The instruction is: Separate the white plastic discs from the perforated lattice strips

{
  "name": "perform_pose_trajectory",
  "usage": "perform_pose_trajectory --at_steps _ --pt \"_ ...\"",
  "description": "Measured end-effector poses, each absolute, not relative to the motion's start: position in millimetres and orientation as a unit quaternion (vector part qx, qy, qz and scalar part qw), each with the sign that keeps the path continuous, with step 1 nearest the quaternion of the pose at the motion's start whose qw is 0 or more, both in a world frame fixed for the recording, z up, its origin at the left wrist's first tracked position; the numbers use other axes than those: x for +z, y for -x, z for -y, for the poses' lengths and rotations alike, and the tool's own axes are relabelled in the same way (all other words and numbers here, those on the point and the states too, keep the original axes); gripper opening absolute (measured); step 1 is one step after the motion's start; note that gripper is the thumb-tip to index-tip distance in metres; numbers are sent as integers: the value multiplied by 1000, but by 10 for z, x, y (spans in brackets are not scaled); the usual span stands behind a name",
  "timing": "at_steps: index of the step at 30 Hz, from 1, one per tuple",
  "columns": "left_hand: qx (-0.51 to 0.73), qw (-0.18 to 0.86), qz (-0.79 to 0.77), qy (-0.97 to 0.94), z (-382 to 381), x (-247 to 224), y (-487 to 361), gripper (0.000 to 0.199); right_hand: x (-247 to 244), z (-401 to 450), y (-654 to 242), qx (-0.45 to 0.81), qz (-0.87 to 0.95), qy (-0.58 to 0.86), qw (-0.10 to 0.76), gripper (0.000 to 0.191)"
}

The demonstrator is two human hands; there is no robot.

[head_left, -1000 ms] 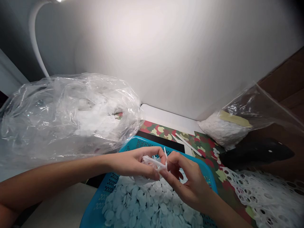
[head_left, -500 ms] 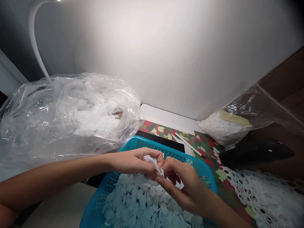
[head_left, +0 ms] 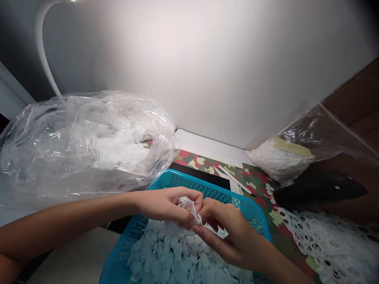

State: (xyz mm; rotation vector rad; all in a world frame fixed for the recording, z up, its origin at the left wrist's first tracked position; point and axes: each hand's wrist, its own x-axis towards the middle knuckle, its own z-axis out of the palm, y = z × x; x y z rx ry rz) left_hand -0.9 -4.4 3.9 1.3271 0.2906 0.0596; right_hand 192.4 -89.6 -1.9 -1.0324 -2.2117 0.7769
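Above a blue perforated basket (head_left: 115, 252), my left hand (head_left: 174, 205) is closed around a crumpled white sheet (head_left: 186, 204). My right hand (head_left: 222, 225) meets it from the right, thumb and forefinger pinching the sheet's edge beside the left fingertips. Part of the sheet hangs below my left hand. Many small white discs (head_left: 166, 256) fill the lower part of the basket under both hands.
A large clear plastic bag (head_left: 59, 150) with white pieces lies at the left. On the right are a filled clear bag (head_left: 275, 161) with a yellow label and white sheets full of round holes (head_left: 334, 240). White strips (head_left: 235, 180) lie behind the basket.
Both hands have shifted very slightly, staying together. The white sheet between them has changed its folds, and more of it shows below my left hand.
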Motion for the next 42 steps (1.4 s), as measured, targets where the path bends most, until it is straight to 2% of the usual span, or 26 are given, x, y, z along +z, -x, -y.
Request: perform_pose_trajectory --at_steps 12,18,28,32,37,42 --pt "9 748 -135 -650 35 37 11 19 9 892 -1915 306 829 388 261 10" --pt "13 711 -136 -690 39 37 12 12 -1 888 -1918 317 831 381 255 11" --pt "13 640 -135 -756 24 14 2 14 14 871 -1922 313 837 388 224 12" --pt "-5 595 -138 -792 35 19 -6 13 17 853 -1925 306 843 405 177 14" --pt "-82 512 -151 -841 83 -7 12 9 -20 846 -1920 308 862 392 94 12" --pt "-66 563 -122 -815 79 35 14 17 -19 860 -1919 327 851 380 155 11"
